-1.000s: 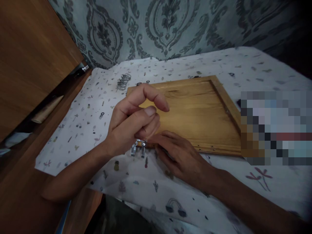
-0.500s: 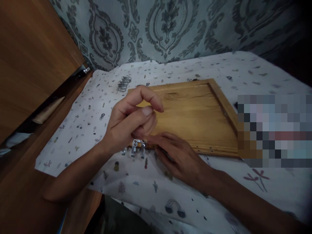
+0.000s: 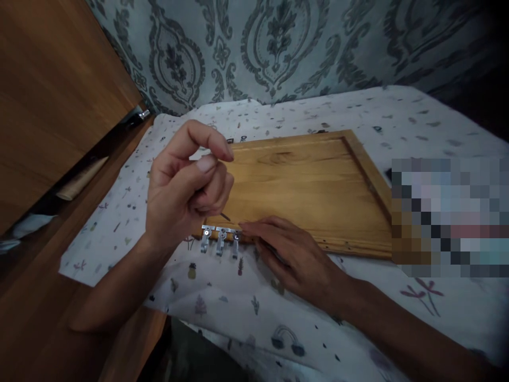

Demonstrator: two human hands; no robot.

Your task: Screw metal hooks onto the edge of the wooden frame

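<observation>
A wooden board (image 3: 294, 180) with a raised rim lies on the patterned cloth. Along its near left edge sits a metal rail with hooks (image 3: 221, 233), three of which show. My left hand (image 3: 189, 178) is raised above the board's left end, its fingers curled in. A thin dark rod (image 3: 225, 216) sticks out below that fist, pointing down towards the board; the rest of it is hidden in the palm. At the rail's right end rests my right hand (image 3: 284, 249), fingertips on top and thumb by the board's edge, gripping the rail against the wood.
White printed cloth (image 3: 254, 307) covers the surface. A wooden cabinet side (image 3: 59, 95) rises on the left, with a light tapered piece (image 3: 82, 178) lying beside it. Patterned fabric (image 3: 274, 48) hangs behind. Something at the right is blurred out.
My left hand has lifted and moved left, uncovering the hooks and the thin rod's end. It now covers the shiny metal cluster behind. My right hand has stayed put.
</observation>
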